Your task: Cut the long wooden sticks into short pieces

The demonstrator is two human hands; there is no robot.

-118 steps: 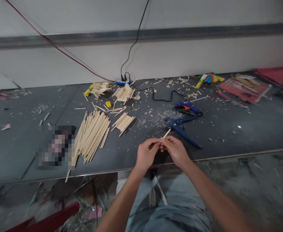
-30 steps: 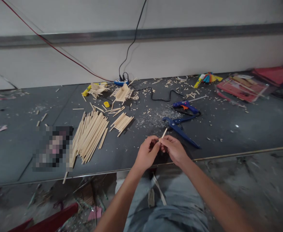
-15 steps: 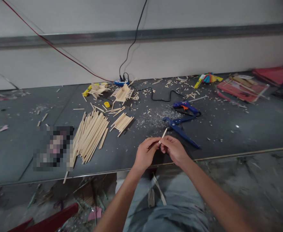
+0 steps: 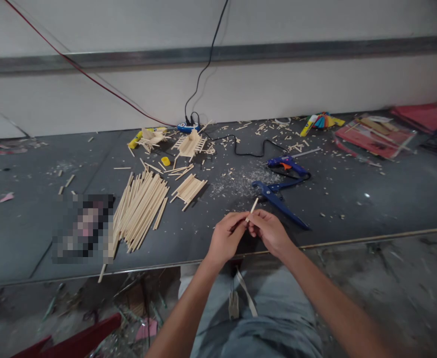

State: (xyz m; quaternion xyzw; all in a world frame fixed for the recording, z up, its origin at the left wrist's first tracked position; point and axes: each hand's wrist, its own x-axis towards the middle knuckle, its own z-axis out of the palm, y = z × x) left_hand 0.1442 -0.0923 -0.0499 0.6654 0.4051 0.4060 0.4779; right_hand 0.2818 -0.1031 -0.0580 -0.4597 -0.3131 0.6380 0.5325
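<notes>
A short wooden stick (image 4: 253, 205) is pinched between the fingertips of both hands above the front edge of the dark table (image 4: 371, 199), its free end tilting up and away toward the back. The left hand (image 4: 226, 237) closes on the stick's lower end from one side, and the right hand (image 4: 270, 231) grips it from the other, the fingertips of the two meeting. Just behind the right hand lie blue cutters (image 4: 278, 196), and beyond them a blue glue gun (image 4: 287, 163) with a black cord. Toward the left of the table rests a loose heap of long sticks (image 4: 139, 209), beside it a small raft of glued sticks (image 4: 189, 189). Near the back edge stand two small stick models (image 4: 190, 144), amid scattered offcuts.
</notes>
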